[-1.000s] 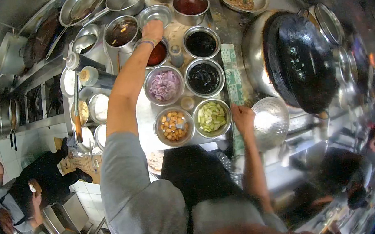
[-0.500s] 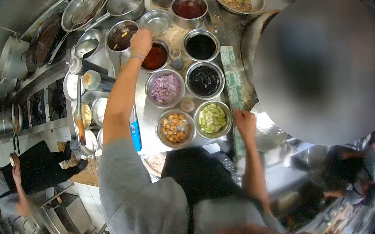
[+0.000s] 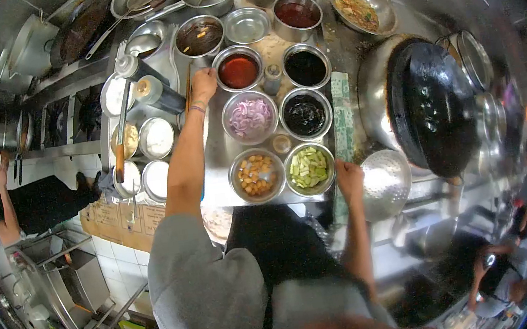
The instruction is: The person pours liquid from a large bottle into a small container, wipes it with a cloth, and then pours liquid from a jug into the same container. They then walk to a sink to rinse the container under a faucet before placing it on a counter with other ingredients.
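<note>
My left hand (image 3: 204,85) is closed at the left side of the bowl of red sauce (image 3: 239,71), near a thin brown stick (image 3: 188,85); what it holds is hard to make out. Below it along my forearm is a bowl of sliced purple onion (image 3: 251,119). My right hand (image 3: 349,179) is closed just right of the bowl of chopped green vegetable (image 3: 309,169), beside a perforated metal ladle (image 3: 385,183). Whatever its fingers hold is hidden. A bowl of orange-brown pieces (image 3: 256,177) sits left of the green one. Two bowls of dark sauce (image 3: 305,67) stand farther up.
A large black wok (image 3: 434,107) stands at the right. Squeeze bottles (image 3: 159,95) and bowls of white contents (image 3: 157,138) are on the left. A bowl of cooked food (image 3: 360,11) lies at the back. Co-workers (image 3: 38,202) are at the far left and lower right.
My left hand has moved back from the pot of dark sauce to beside the red sauce. The view has shifted, and the blurred grey disc at the right has gone, showing the wok.
</note>
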A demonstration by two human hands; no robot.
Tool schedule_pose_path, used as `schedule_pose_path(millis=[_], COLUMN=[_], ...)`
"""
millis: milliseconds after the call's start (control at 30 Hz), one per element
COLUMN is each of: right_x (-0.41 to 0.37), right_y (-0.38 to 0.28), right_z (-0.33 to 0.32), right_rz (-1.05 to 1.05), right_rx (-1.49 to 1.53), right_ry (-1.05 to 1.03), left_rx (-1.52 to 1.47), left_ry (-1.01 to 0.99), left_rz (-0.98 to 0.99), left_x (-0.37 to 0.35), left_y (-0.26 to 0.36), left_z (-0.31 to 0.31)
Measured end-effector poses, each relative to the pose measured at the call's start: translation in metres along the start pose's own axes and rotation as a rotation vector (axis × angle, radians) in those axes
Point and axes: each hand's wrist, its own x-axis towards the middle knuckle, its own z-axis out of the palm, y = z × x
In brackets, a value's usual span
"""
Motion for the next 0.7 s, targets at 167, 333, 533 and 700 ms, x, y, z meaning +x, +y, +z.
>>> schedule_pose_path(millis=[167, 333, 533, 700], right_x=[-0.004, -0.011, -0.018, -0.082], right_y=[-0.003, -0.003, -0.027, -0.148], right_z=[0.001, -0.003, -0.117, -0.260], right_rz=[-0.022, 0.013, -0.080, -0.630], right_rx=[-0.017, 0.017, 0.477, 0.434], right_ry=[-0.001, -0.007, -0.080, -0.386], left_rx=[-0.230, -0.381, -0.133, -0.267], left_ry=[-0.109, -0.167, 0.460, 0.373], left_rz=[-0.165, -0.207, -0.044, -0.204], left_x=[-0.009, -0.016, 0.026, 0.093], left_y=[0.018, 0.012, 0.000, -0.051], left_z=[-0.011, -0.009, -0.031, -0.022])
